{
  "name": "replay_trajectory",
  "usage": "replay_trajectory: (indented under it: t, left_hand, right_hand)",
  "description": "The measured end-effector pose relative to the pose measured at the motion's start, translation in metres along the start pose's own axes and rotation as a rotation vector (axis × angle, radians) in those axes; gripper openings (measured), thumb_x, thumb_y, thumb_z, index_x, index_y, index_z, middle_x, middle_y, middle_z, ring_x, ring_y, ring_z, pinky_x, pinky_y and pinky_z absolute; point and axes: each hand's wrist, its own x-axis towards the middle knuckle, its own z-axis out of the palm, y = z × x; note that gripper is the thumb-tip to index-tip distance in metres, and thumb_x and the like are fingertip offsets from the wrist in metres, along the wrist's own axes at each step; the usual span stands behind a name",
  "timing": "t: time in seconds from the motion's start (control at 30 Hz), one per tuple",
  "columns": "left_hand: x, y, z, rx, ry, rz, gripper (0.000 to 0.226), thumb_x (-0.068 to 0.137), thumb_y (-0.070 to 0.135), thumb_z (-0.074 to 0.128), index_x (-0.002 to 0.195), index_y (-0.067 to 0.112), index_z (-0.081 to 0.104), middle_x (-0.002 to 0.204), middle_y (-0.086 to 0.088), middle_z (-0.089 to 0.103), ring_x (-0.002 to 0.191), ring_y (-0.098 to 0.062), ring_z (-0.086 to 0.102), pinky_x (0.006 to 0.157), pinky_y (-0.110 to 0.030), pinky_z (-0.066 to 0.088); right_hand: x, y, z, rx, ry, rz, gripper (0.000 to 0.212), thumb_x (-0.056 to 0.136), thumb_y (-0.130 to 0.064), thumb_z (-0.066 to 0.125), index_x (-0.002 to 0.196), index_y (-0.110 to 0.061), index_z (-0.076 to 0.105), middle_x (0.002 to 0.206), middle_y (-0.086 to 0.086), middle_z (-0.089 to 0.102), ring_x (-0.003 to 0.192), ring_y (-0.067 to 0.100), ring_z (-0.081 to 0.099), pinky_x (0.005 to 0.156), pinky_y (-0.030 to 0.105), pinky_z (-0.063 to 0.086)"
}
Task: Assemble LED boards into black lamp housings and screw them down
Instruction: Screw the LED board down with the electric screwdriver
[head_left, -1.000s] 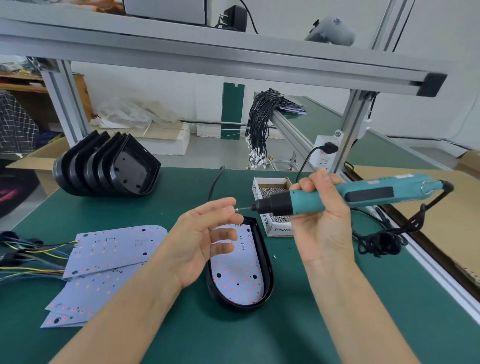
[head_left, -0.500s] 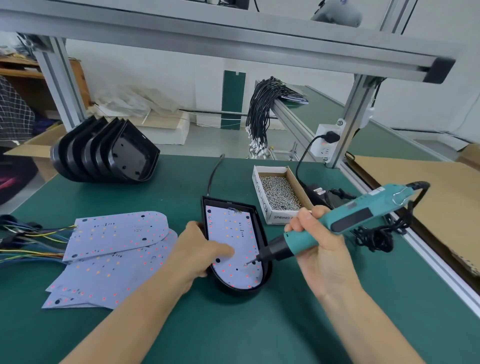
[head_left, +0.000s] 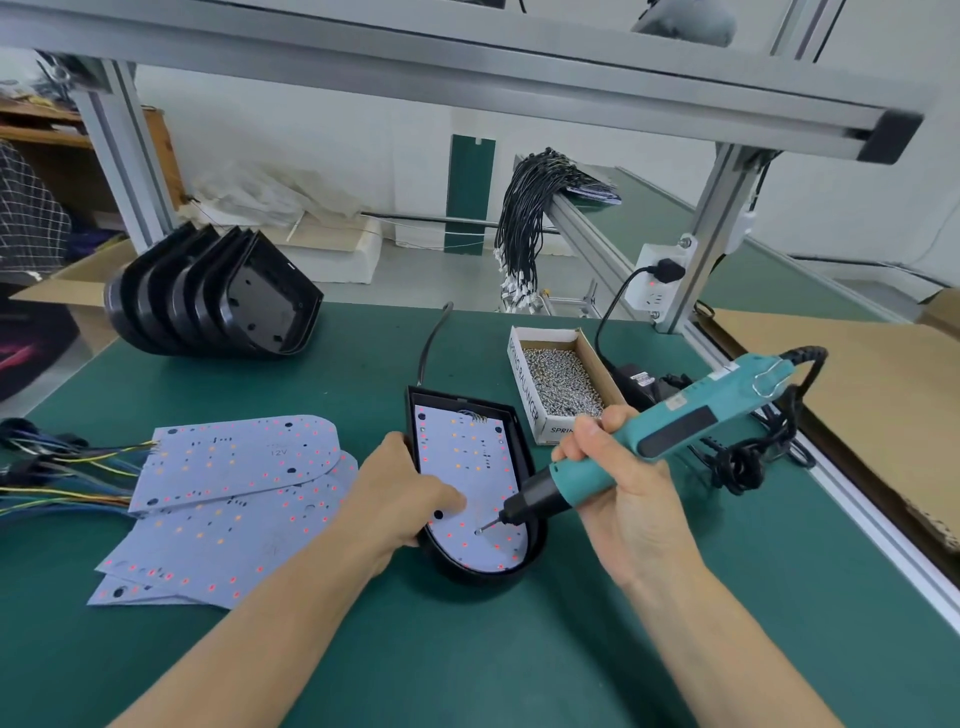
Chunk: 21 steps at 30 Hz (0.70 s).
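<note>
A black lamp housing (head_left: 522, 447) lies on the green bench with a pale LED board (head_left: 467, 467) seated inside it. My left hand (head_left: 400, 493) grips the housing's left rim, its thumb lying over the board. My right hand (head_left: 618, 478) holds a teal electric screwdriver (head_left: 670, 431), tilted down to the left. Its bit tip touches a screw at a hole near the board's rounded near end (head_left: 480, 531).
Loose LED boards (head_left: 234, 467) with coloured wires lie at the left. Nested black housings (head_left: 218, 301) stand at the back left. A cardboard box of screws (head_left: 561, 382) sits right of the housing. The screwdriver's black cable (head_left: 748, 457) coils at the right edge.
One second ago both hands were raised, the left fingers at the bit tip. The left hand dropped onto the housing and the screwdriver came down; its tip now sits on the board's hole.
</note>
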Motion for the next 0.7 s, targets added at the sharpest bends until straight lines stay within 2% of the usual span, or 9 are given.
replay_trajectory:
  t: [0.17, 0.3, 0.33, 0.4, 0.47, 0.5, 0.6, 0.7]
  left_hand:
    - [0.002, 0.0, 0.001, -0.005, -0.005, 0.004, 0.04, 0.069, 0.005, 0.073, 0.101, 0.009, 0.049, 0.092, -0.01, 0.064, 0.069, -0.021, 0.056, 0.046, -0.023, 0.039]
    - [0.003, -0.001, 0.002, -0.009, 0.0, 0.006, 0.04, 0.068, 0.004, 0.073, 0.1, 0.009, 0.049, 0.091, -0.011, 0.063, 0.068, -0.022, 0.055, 0.046, -0.024, 0.039]
    - [0.003, 0.0, 0.002, -0.01, 0.003, 0.007, 0.04, 0.067, 0.004, 0.073, 0.1, 0.008, 0.049, 0.091, -0.011, 0.063, 0.068, -0.022, 0.055, 0.045, -0.023, 0.038]
    - [0.003, -0.001, 0.002, -0.013, 0.008, 0.007, 0.041, 0.067, 0.004, 0.073, 0.099, 0.008, 0.049, 0.089, -0.01, 0.063, 0.067, -0.022, 0.055, 0.045, -0.023, 0.038]
    - [0.003, -0.001, 0.002, -0.016, 0.006, 0.007, 0.041, 0.067, 0.004, 0.074, 0.099, 0.008, 0.049, 0.086, -0.008, 0.061, 0.066, -0.021, 0.054, 0.045, -0.023, 0.038]
    - [0.002, -0.001, 0.002, -0.017, 0.004, 0.007, 0.041, 0.067, 0.005, 0.074, 0.1, 0.008, 0.049, 0.086, -0.008, 0.061, 0.066, -0.021, 0.054, 0.045, -0.023, 0.038]
    - [0.002, 0.0, 0.002, -0.023, 0.005, -0.001, 0.041, 0.067, 0.005, 0.075, 0.099, 0.009, 0.049, 0.088, -0.008, 0.062, 0.066, -0.02, 0.055, 0.045, -0.024, 0.039]
    - [0.002, 0.0, 0.001, -0.023, -0.004, -0.003, 0.043, 0.068, 0.005, 0.074, 0.102, 0.007, 0.049, 0.091, -0.011, 0.063, 0.066, -0.022, 0.054, 0.047, -0.025, 0.039]
  right_hand:
    - [0.004, -0.002, 0.003, -0.048, -0.1, -0.019, 0.033, 0.068, -0.003, 0.074, 0.074, -0.02, 0.046, 0.065, -0.002, 0.049, 0.058, 0.015, 0.048, 0.065, 0.025, 0.049]
    - [0.007, -0.006, 0.008, -0.139, -0.23, 0.001, 0.033, 0.07, -0.002, 0.071, 0.073, -0.021, 0.045, 0.064, -0.002, 0.047, 0.062, 0.015, 0.05, 0.07, 0.028, 0.042]
    - [0.007, -0.009, 0.009, -0.158, -0.28, 0.02, 0.036, 0.067, -0.007, 0.078, 0.075, -0.021, 0.045, 0.066, -0.003, 0.048, 0.064, 0.015, 0.051, 0.071, 0.028, 0.042]
    - [0.008, -0.014, 0.012, -0.15, -0.397, 0.075, 0.054, 0.057, -0.033, 0.091, 0.084, -0.019, 0.046, 0.074, -0.002, 0.05, 0.071, 0.015, 0.051, 0.073, 0.026, 0.043]
    - [0.009, -0.018, 0.017, -0.133, -0.464, 0.116, 0.062, 0.056, -0.052, 0.088, 0.088, -0.018, 0.047, 0.08, -0.001, 0.05, 0.075, 0.016, 0.051, 0.076, 0.027, 0.043]
    - [0.011, -0.018, 0.017, -0.15, -0.473, 0.117, 0.055, 0.06, -0.05, 0.086, 0.087, -0.02, 0.049, 0.08, -0.001, 0.05, 0.075, 0.017, 0.05, 0.077, 0.028, 0.042]
    - [0.014, -0.018, 0.016, -0.222, -0.473, 0.083, 0.021, 0.073, -0.026, 0.073, 0.08, -0.022, 0.053, 0.078, -0.002, 0.05, 0.074, 0.018, 0.05, 0.078, 0.032, 0.04]
    - [0.017, -0.019, 0.013, -0.207, -0.59, 0.114, 0.021, 0.073, -0.01, 0.065, 0.086, -0.021, 0.053, 0.079, -0.001, 0.051, 0.076, 0.018, 0.051, 0.083, 0.034, 0.04]
